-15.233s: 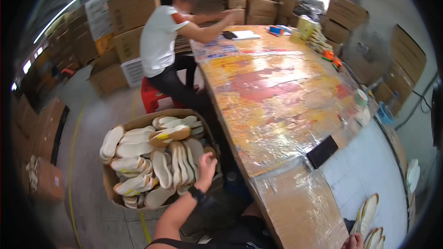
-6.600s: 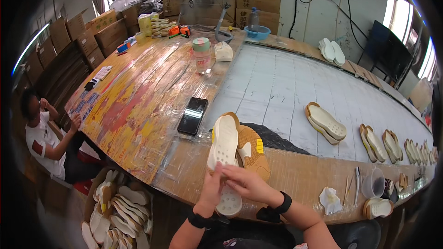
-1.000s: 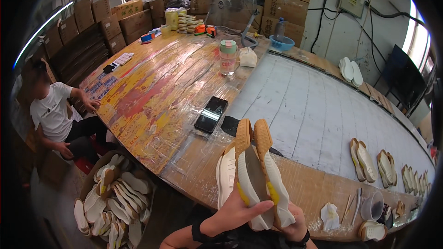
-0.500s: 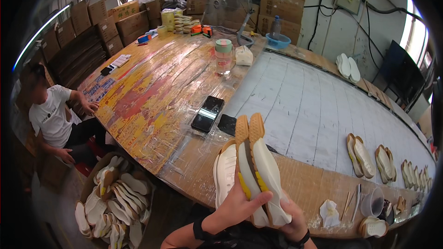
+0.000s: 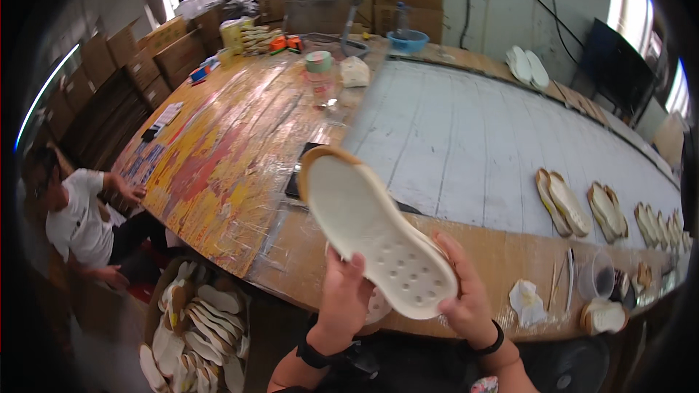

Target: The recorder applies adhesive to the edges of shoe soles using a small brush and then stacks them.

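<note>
1. Cream-white with a tan rim at its upper end, a shoe sole [image 5: 378, 236] is held tilted above the near edge of the table [image 5: 495, 266], its holed end toward the right hand [image 5: 470, 302].
2. The right hand grasps that end, thumb on the face, fingers along the right edge.
3. The left hand [image 5: 346, 295] grips the sole's lower left edge; some of its fingers are hidden behind it.
4. Whether a second sole lies behind the held one, I cannot tell.
5. Below it, beside the left hand, another holed sole [image 5: 376, 308] shows in part.
6. A dark phone [image 5: 293, 183] lies partly covered from view by the held sole.
7. To the right stand a pair of soles [image 5: 566, 204], crumpled white paper [image 5: 527, 303] and a clear plastic cup [image 5: 596, 285].
8. At left, a co-worker [image 5: 87, 215] sits near a heap of soles [image 5: 207, 331].
</note>
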Demonstrator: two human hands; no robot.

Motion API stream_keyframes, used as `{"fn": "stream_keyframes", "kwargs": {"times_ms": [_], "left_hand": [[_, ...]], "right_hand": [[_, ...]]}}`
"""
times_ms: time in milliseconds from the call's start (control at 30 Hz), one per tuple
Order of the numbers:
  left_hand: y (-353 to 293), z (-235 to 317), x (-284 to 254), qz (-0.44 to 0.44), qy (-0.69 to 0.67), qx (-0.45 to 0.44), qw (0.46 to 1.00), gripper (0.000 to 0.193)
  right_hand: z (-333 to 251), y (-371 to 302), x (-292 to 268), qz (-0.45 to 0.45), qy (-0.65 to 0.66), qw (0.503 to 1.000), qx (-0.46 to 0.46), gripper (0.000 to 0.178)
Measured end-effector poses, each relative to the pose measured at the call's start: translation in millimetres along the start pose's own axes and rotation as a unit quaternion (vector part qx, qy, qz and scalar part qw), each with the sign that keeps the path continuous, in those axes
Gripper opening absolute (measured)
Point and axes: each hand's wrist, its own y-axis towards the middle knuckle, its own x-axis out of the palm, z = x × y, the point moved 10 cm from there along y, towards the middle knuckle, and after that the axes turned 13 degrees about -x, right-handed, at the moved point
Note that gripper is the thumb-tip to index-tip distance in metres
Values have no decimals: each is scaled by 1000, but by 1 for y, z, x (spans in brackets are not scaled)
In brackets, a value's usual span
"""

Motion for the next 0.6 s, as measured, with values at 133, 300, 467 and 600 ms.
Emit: {"fn": "stream_keyframes", "kwargs": {"times_ms": [133,300,467,600], "left_hand": [[0,-12,-8,-13,-94,-75,993,50],[-9,-6,-8,-59,-168,-57,982,48],[-7,7,-18,-28,-94,-19,995,45],[-9,9,-13,-121,-91,-35,988,52]], "right_hand": [[-52,13,21,-17,-91,983,-156,97],[-43,1,37,-28,-1,988,-155,98],[-25,-8,58,-82,94,991,-44,71],[-29,-21,62,-90,77,992,-52,70]]}}
